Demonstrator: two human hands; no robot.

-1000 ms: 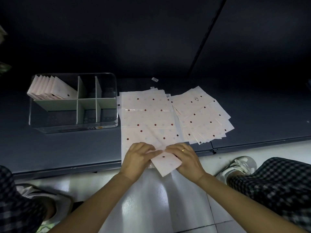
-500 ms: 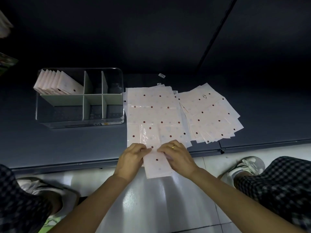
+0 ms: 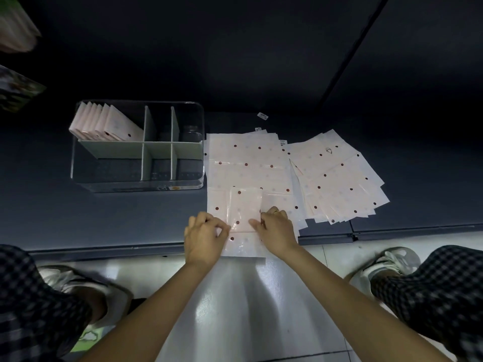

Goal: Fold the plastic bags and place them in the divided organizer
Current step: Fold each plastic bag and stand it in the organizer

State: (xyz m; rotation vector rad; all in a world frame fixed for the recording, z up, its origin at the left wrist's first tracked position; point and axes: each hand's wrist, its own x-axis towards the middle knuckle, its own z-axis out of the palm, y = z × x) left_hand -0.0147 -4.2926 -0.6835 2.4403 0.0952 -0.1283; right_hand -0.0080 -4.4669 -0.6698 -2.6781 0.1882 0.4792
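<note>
Hands meet over a narrow, part-folded bag (image 3: 245,207) at the near edge of a dark shelf (image 3: 104,218). The left hand (image 3: 205,237) pinches its left side with curled fingers; the right hand (image 3: 277,228) pinches its right side. It lies on a flat stack of dotted bags (image 3: 245,165), with a fanned pile (image 3: 339,184) to the right. The organizer (image 3: 136,147) stands to the left, folded bags (image 3: 104,124) in its back-left compartment. The slick plastic may spring open if the grip loosens, or drag the sheet beneath off the edge.
</note>
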